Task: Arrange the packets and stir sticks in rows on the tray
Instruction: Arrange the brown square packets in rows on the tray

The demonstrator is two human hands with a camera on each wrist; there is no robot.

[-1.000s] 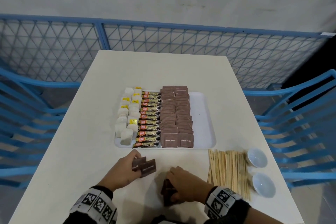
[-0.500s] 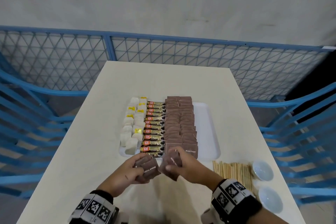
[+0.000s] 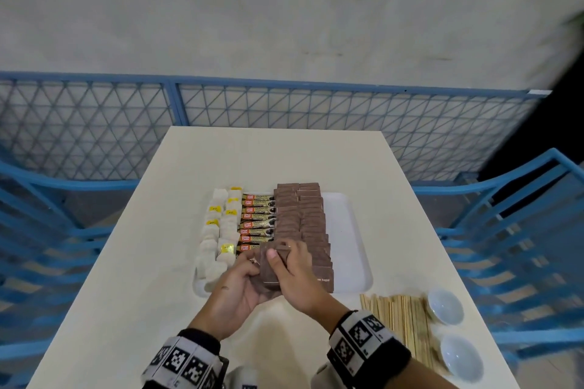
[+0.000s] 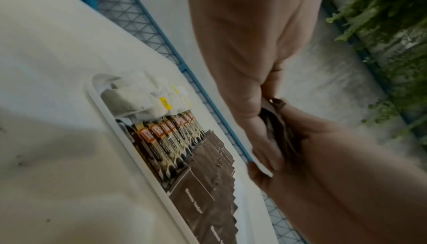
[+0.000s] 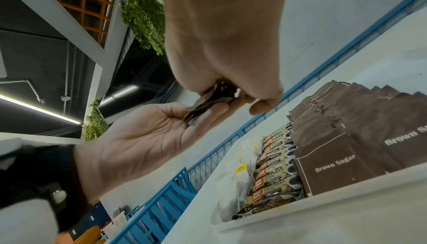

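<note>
My left hand (image 3: 251, 267) and right hand (image 3: 281, 251) meet over the near edge of the white tray (image 3: 350, 246) and together hold a small stack of brown sugar packets (image 3: 270, 268). In the right wrist view the packets (image 5: 205, 105) lie in the left palm (image 5: 150, 138) while the right fingertips (image 5: 261, 108) pinch their top. On the tray lie rows of tea bags (image 3: 218, 230), coffee sticks (image 3: 256, 221) and two rows of brown sugar packets (image 3: 305, 218). Wooden stir sticks (image 3: 398, 322) lie on the table right of my hands.
Two small white bowls (image 3: 445, 309) (image 3: 461, 360) sit right of the stir sticks near the table's right edge. The tray's right strip is bare. Blue chairs (image 3: 518, 246) flank the table, and a blue mesh fence (image 3: 284, 123) runs behind it.
Both hands lifted their packets off the table, brought them together into one stack and moved forward over the tray's near edge.
</note>
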